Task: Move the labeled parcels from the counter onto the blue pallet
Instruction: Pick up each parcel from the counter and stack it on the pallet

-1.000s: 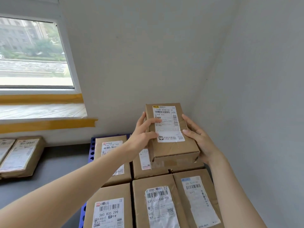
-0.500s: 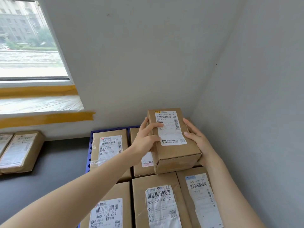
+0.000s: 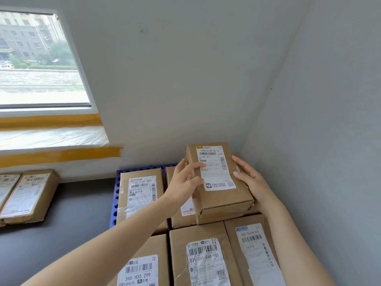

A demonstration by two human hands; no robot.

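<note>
Cardboard parcel (image 3: 218, 180), brown, white shipping label reading B246 on top: held between both hands above the far right corner of the stack. Long axis runs away from the person, toward the wall corner; near end tips slightly down over the layer below.

Left hand (image 3: 186, 182): grasps the parcel's left long side, thumb and fingers curled onto the label edge.

Right hand (image 3: 250, 179): lies along the right long side, fingers bent against the cardboard, gripping from the wall side. Both hands sit about level, neither clearly nearer.

Blue pallet (image 3: 115, 203): perforated edge shows left of the left hand, under the boxes. Layer below the hands: parcel marked T11 401 (image 3: 142, 195) to the left, parcel marked 031-031-E60-901 (image 3: 204, 259) nearer the person, parcel marked 600 N249 001 (image 3: 253, 244) under the right forearm.

Two labelled parcels (image 3: 26, 195) remain on the dark counter (image 3: 72, 213), well to the left of the left arm.

Judgement: the set-down spot lies directly beneath the hands; lowering straight down, long axis unchanged, looks sufficient. Whether the parcel's base already touches the box beneath cannot be told.
</note>
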